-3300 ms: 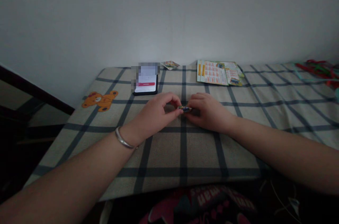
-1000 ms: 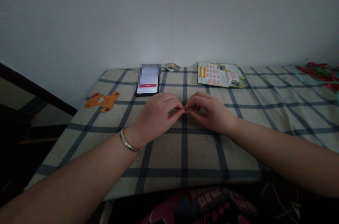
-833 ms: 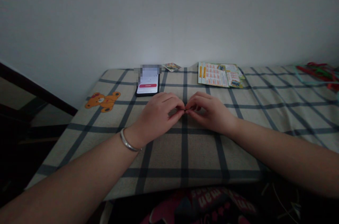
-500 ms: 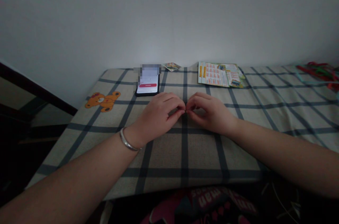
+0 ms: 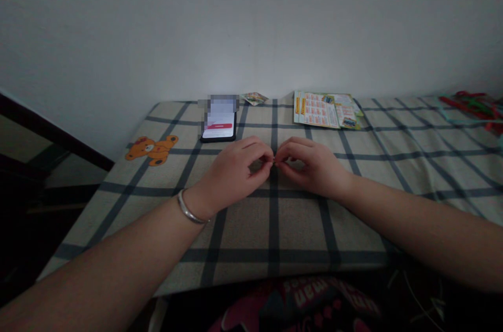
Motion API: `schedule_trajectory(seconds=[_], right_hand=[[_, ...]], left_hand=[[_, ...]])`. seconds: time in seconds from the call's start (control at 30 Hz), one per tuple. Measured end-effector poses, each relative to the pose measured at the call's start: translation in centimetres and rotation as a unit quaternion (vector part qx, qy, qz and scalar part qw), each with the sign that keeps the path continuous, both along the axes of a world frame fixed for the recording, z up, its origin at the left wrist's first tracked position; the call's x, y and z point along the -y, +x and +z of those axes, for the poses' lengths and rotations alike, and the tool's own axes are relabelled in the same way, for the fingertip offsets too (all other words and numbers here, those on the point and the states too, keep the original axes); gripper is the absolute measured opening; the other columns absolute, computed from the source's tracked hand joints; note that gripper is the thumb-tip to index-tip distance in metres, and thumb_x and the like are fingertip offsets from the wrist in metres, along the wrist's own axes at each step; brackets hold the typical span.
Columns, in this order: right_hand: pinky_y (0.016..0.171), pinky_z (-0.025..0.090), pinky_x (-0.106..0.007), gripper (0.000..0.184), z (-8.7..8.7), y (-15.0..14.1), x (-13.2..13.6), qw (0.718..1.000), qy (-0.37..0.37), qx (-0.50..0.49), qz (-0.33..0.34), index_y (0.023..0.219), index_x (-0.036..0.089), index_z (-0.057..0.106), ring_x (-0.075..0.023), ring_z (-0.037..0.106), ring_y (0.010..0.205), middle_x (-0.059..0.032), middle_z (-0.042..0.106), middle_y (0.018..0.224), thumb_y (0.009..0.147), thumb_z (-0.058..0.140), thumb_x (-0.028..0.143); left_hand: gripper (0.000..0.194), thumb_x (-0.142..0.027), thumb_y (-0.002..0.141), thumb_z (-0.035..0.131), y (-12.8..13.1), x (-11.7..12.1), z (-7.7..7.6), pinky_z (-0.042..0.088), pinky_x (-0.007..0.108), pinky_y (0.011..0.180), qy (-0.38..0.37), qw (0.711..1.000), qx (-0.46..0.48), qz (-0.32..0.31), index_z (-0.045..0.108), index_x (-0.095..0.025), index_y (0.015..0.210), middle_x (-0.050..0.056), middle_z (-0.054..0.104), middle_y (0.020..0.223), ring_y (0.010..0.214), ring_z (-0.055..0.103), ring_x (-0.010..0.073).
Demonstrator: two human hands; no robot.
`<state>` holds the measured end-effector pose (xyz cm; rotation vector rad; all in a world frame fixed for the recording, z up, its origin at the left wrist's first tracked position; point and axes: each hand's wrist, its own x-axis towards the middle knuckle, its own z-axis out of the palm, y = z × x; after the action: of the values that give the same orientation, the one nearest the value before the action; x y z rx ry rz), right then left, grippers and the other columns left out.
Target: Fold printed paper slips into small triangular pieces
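Observation:
My left hand (image 5: 241, 169) is closed in a pinch, thumb against forefinger, with a silver bangle (image 5: 187, 208) round its wrist. Facing it, my right hand (image 5: 310, 167) pinches the same way, and the fingertips of the two hands meet or nearly meet over the cloth. Whatever sits between the fingertips is tiny and mostly hidden, so I cannot make out what it is. Just beyond my left hand lies a smartphone (image 5: 220, 132) with its screen lit.
Printed cards (image 5: 318, 111) lie by the wall, with a small colourful packet (image 5: 254, 98) to their left. A bear cut-out (image 5: 153, 150) rests on the left of the checked tablecloth (image 5: 251, 238). Red and green strips (image 5: 467, 107) are heaped at the far right.
Both hands have shifted very slightly to the left and up. The fingertips stay pinched together; nothing else has visibly moved.

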<state>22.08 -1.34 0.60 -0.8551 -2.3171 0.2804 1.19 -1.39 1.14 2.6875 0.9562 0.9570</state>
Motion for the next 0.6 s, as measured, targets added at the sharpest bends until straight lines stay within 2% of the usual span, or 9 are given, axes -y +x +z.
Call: schedule_trajectory(seconds=[0.2, 0.3, 0.4, 0.6], right_hand=[[0.072, 0.047, -0.030, 0.006, 0.09, -0.02, 0.13, 1.000, 0.011, 0.010, -0.003, 0.088, 0.019, 0.061, -0.0165, 0.059, 0.085, -0.0052, 0.064, 0.093, 0.085, 0.056, 0.020], [0.071, 0.047, -0.030, 0.006, 0.10, -0.06, 0.14, 1.000, 0.007, -0.002, -0.010, 0.086, 0.018, 0.061, -0.0165, 0.060, 0.084, -0.0056, 0.063, 0.093, 0.084, 0.055, 0.018], [0.070, 0.048, -0.029, 0.006, 0.11, -0.07, 0.13, 1.000, -0.006, -0.012, -0.011, 0.087, 0.018, 0.061, -0.0166, 0.059, 0.083, -0.0060, 0.062, 0.093, 0.083, 0.055, 0.017], [0.075, 0.049, -0.031, 0.007, 0.16, 0.03, 0.29, 1.000, -0.012, -0.013, -0.004, 0.089, 0.018, 0.060, -0.0180, 0.059, 0.090, -0.0072, 0.061, 0.101, 0.084, 0.057, 0.018]], left_hand=[[0.009, -0.009, 0.082, 0.054, -0.07, -0.09, 0.05, 0.044, 0.028, 0.076, -0.005, 1.000, 0.008, 0.000, 0.054, -0.018, 0.082, 0.000, 0.057, 0.085, 0.083, 0.055, 0.0140], [0.011, -0.008, 0.081, 0.054, -0.18, -0.29, 0.01, 0.045, 0.029, 0.081, -0.012, 1.000, 0.020, 0.010, 0.054, -0.018, 0.081, 0.001, 0.058, 0.089, 0.088, 0.056, 0.0150], [0.012, -0.007, 0.081, 0.052, -0.22, -0.53, -0.15, 0.045, 0.030, 0.088, -0.029, 0.999, 0.031, 0.004, 0.054, -0.019, 0.082, 0.002, 0.058, 0.097, 0.096, 0.056, 0.0152], [0.011, -0.008, 0.085, 0.052, -0.27, -0.50, -0.13, 0.044, 0.027, 0.087, -0.061, 0.998, 0.022, -0.015, 0.055, -0.019, 0.084, 0.000, 0.059, 0.094, 0.094, 0.055, 0.0135]])
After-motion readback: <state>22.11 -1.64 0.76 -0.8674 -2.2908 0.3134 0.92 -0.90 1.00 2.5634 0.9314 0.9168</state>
